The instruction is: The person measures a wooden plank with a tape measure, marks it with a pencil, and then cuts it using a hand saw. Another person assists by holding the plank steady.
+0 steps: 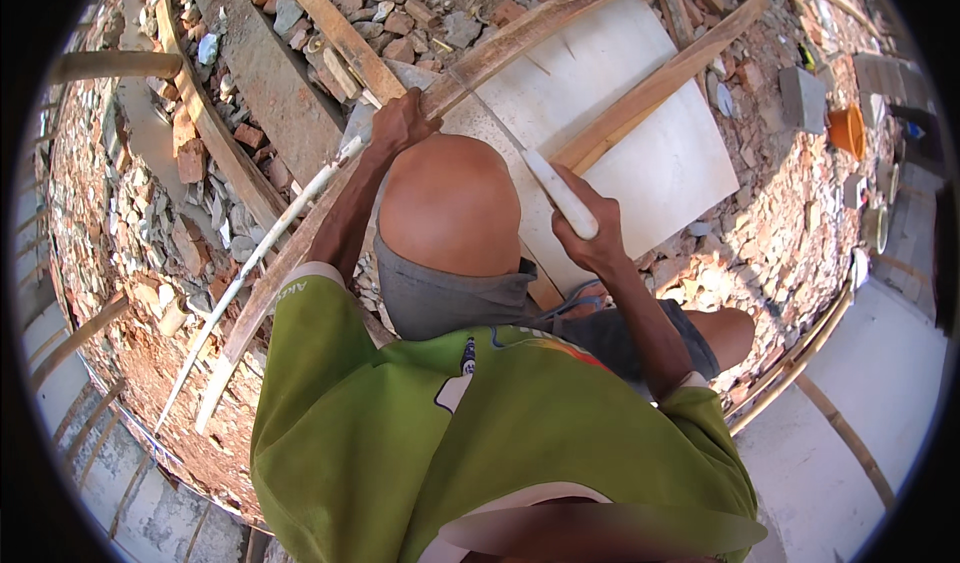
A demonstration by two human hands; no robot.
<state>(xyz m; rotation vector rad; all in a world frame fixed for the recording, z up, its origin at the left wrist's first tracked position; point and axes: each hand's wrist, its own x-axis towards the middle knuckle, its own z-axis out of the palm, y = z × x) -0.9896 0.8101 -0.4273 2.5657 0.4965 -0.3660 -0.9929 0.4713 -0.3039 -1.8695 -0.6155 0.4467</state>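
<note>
My right hand (591,225) is wrapped round the pale handle of a handsaw (562,196). Its thin blade slopes up and left to a long wooden beam (545,25), meeting the wood just right of my left hand. The beam runs diagonally from the far right down to the near left. My left hand (402,123) is closed over it, with part of the grip hidden. My bent knee (450,203) is close behind the beam, between both hands; whether it presses on the wood I cannot tell.
A white sheet (655,158) lies beneath the saw, with another timber (660,83) across it. A whitish pole (245,268) runs beside the beam. Broken bricks and rubble (400,23) cover the ground. At right are a grey block (803,100) and an orange bucket (846,131).
</note>
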